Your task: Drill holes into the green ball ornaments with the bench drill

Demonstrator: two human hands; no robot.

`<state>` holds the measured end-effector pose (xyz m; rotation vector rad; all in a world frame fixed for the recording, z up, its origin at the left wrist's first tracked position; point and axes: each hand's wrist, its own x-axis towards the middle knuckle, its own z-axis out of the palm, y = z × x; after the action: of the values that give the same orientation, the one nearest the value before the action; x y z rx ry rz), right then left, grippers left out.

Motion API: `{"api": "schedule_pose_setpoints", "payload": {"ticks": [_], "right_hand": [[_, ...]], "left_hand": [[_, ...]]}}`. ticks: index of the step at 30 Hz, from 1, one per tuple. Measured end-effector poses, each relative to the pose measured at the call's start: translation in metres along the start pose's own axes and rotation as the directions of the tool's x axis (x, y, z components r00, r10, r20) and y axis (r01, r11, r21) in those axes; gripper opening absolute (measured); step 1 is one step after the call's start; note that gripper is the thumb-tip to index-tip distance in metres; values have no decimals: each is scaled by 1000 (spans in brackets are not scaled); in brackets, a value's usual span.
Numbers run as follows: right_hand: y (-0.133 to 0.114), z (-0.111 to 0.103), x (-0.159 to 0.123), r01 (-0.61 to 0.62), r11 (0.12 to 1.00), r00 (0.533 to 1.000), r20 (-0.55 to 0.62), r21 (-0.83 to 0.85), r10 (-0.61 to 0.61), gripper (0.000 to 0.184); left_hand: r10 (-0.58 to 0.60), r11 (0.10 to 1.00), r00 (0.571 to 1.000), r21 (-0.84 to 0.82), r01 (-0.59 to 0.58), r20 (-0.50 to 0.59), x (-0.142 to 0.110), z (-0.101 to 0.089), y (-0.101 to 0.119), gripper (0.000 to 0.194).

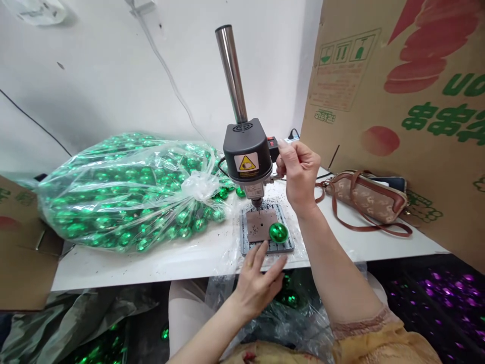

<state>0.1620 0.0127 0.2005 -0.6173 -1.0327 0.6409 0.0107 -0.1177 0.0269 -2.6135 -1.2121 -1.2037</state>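
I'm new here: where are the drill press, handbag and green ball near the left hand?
Drill press (243,141), head view: black motor housing.
Handbag (373,202), head view: patterned side.
Green ball (278,232), head view: its visible centre.

The right hand (299,169) is closing in a fist at one o'clock, thumb up, its forearm (337,263) rising steeply from four o'clock. The left hand (258,280) is hovering or resting at six o'clock, fingers spreading forward, palm facing down, its forearm (212,328) slanting up from seven o'clock.
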Motion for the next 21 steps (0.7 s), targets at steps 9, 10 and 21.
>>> {"api": "schedule_pose_setpoints", "payload": {"ticks": [9, 10, 21], "right_hand": [[1, -2, 2, 15, 999, 999, 35, -35, -14, 50], [1, -2, 2, 19, 999, 999, 41, -42, -17, 50], [-2, 0, 2, 36, 999, 999, -4, -20, -36, 52]], "left_hand": [[-371, 747, 906, -515, 421, 203, 35, 41, 9, 32], [-447, 605, 858, -621, 499, 253, 35, 33, 18, 36], [-532, -461, 526, -748, 478, 664, 47, -18, 46, 57]]}}
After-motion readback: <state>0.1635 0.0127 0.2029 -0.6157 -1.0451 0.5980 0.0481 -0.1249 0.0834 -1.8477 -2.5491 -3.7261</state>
